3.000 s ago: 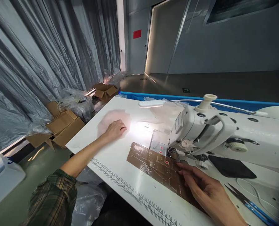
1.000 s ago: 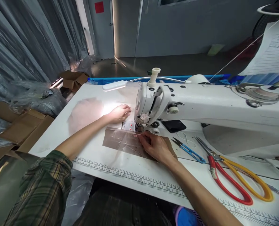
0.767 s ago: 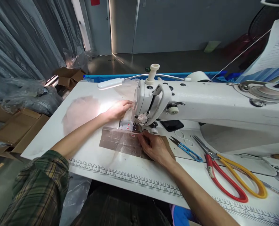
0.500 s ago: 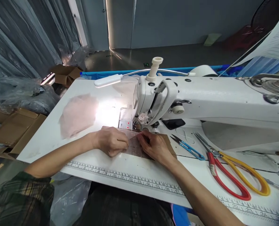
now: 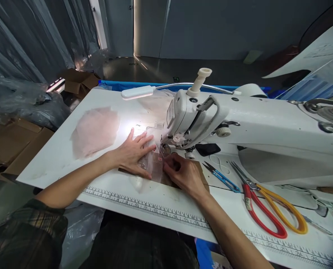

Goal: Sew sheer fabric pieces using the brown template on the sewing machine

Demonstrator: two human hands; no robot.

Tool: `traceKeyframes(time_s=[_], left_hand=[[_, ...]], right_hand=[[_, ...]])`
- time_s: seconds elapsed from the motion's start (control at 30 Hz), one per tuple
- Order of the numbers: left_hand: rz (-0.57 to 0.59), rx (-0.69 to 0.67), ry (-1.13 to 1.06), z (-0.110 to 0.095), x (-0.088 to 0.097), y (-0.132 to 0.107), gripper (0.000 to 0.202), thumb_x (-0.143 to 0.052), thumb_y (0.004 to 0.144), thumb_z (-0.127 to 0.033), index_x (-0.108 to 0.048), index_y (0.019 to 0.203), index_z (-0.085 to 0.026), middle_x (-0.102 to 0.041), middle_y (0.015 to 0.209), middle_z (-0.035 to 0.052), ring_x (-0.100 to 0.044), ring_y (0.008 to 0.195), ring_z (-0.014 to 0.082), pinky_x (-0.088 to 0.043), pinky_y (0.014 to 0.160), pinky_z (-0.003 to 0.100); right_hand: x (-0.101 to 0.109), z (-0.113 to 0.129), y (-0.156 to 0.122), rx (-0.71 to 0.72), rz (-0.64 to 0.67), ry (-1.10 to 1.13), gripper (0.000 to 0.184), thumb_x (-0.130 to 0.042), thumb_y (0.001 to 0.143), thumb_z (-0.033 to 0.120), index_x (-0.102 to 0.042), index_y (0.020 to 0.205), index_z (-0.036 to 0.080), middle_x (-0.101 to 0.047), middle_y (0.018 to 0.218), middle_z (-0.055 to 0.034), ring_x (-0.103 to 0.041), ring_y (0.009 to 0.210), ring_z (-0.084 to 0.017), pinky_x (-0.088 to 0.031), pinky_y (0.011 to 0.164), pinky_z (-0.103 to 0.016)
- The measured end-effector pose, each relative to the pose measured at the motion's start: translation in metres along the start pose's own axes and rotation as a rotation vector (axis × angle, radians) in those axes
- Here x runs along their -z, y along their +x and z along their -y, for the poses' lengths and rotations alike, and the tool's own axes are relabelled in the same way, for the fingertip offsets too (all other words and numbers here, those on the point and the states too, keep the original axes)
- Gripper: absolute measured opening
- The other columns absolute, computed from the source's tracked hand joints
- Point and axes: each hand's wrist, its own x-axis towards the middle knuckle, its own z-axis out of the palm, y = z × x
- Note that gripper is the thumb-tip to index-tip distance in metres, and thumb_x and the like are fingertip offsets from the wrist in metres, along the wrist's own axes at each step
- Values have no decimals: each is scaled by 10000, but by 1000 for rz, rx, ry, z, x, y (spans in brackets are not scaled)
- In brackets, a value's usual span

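My left hand (image 5: 134, 154) lies flat with its fingers spread, pressing on a piece of sheer pale fabric (image 5: 156, 170) beside the needle area of the white sewing machine (image 5: 180, 112). The fingers of my right hand (image 5: 185, 173) are pinched together at the fabric's right edge, just in front of the presser foot. Those fingertips are partly hidden. Under the fabric and the right hand lies a brown sheet (image 5: 201, 173). A stack of sheer pink fabric pieces (image 5: 96, 130) rests on the table left of my left hand.
Blue thread snips (image 5: 222, 177) and large scissors with red and yellow handles (image 5: 267, 201) lie right of my right hand. A printed ruler (image 5: 144, 203) runs along the table's front edge. A white lamp (image 5: 137, 92) hangs over the table. Cardboard boxes (image 5: 17, 145) stand at left.
My left hand has opened from a closed grip and now lies flat. The fabric has turned and runs into the needle area. My right hand stays pinched near the same spot. The view has shifted slightly.
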Motion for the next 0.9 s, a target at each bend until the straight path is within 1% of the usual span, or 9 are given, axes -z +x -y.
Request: traceKeyframes(time_s=[0.1,0.2,0.27,0.43,0.53,0.63,0.73,0.83,0.9], left_hand=[[-150,-41,24,6,4,-1,615,-614,800,-642,-607,1191,-168,-467,1413,184,-443,1278,399,-348,1018,633],[-274,-160,-95,1,-5,0,295,-426,986,-323,-658,992,-141,-661,1100,130,-628,988,218,-536,854,414],[-272,-202,-180,-7,-15,0,311,-384,1004,-298,-623,1086,-117,-662,1061,128,-631,972,189,-558,828,352],[-87,-18,-72,-9,-28,1,848,-521,827,-714,-368,1412,-119,-407,1447,215,-397,1325,386,-276,1094,661],[-45,-16,-43,-2,-26,2,874,-529,797,-748,-356,1425,-165,-356,1493,195,-330,1370,415,-188,1109,686],[-202,-82,-23,1,-24,1,773,-543,805,-722,-448,1327,-160,-454,1420,187,-431,1303,385,-299,1068,649],[-470,-153,28,-4,-23,2,365,-549,908,-464,-553,1081,-144,-641,1136,127,-621,1018,250,-489,910,483],[-679,-169,113,-13,-21,3,85,-545,905,-217,-547,945,-142,-662,940,74,-620,792,173,-523,707,337],[-752,-214,147,-20,-19,4,119,-566,883,-184,-532,987,-136,-652,963,88,-616,824,187,-530,695,336]], right_hand=[[3,-2,0,-57,2,103,302,-536,801,449,-683,838,188,-552,547,12,-472,505,-134,-369,500,-247],[5,-3,0,-82,-15,182,354,-503,814,479,-670,827,167,-598,600,-16,-506,546,-146,-383,511,-249],[3,-3,0,-79,-41,186,378,-480,826,497,-660,807,166,-624,630,-30,-530,565,-155,-391,521,-254],[-5,-5,-3,14,-131,29,394,-425,875,493,-650,779,184,-626,594,-35,-502,486,-147,-379,514,-273],[-7,-5,-4,91,-135,-8,357,-453,875,495,-649,837,198,-669,673,-47,-563,539,-162,-410,548,-281],[-4,-3,-7,124,-84,4,349,-578,793,499,-634,958,196,-695,758,-51,-619,624,-190,-453,574,-293],[-1,-2,-8,128,-40,41,320,-613,754,413,-608,996,204,-701,813,-39,-632,661,-187,-478,594,-296],[-3,-5,-9,121,-73,85,185,-577,770,331,-608,910,213,-669,723,-8,-600,600,-159,-474,584,-282],[-6,-6,-10,172,-145,104,124,-555,795,313,-616,841,215,-647,689,-10,-584,590,-154,-470,581,-280]])
